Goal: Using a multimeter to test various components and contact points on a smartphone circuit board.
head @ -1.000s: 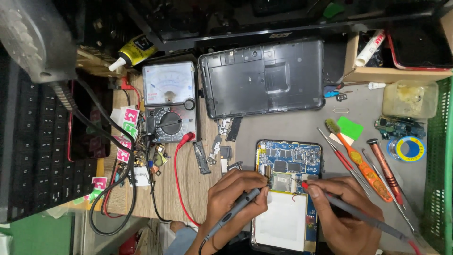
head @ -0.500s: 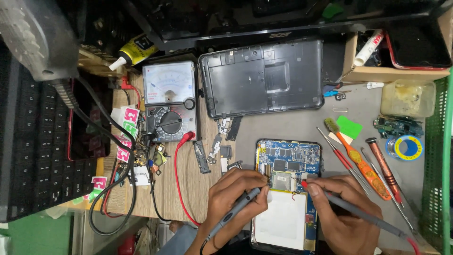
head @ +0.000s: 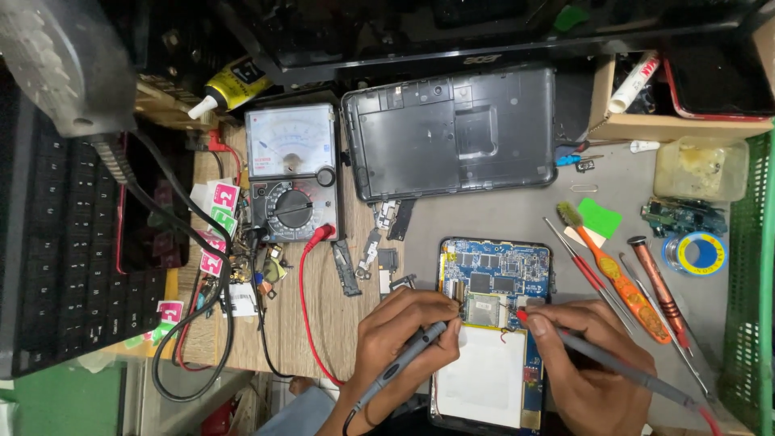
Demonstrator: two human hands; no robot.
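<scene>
An opened tablet lies near the front of the bench, its blue circuit board (head: pixel 496 270) exposed above a white battery (head: pixel 484 375). My left hand (head: pixel 400 339) holds a grey meter probe (head: pixel 404 363) like a pen, tip against the board's left side by a metal shield (head: pixel 484 309). My right hand (head: pixel 577 359) holds a red-tipped probe (head: pixel 613 367), its tip touching the board just right of the shield. An analog multimeter (head: pixel 291 173) sits to the upper left, a red lead (head: pixel 305 299) running from it.
The tablet's grey back cover (head: pixel 452 133) lies behind the board. Screwdrivers and an orange brush (head: pixel 617 278) lie to the right, with a solder roll (head: pixel 698 253), a green crate (head: pixel 755 274) and a cardboard box (head: pixel 674 121). A black keyboard (head: pixel 56 250) fills the left, a glue tube (head: pixel 226 87) behind.
</scene>
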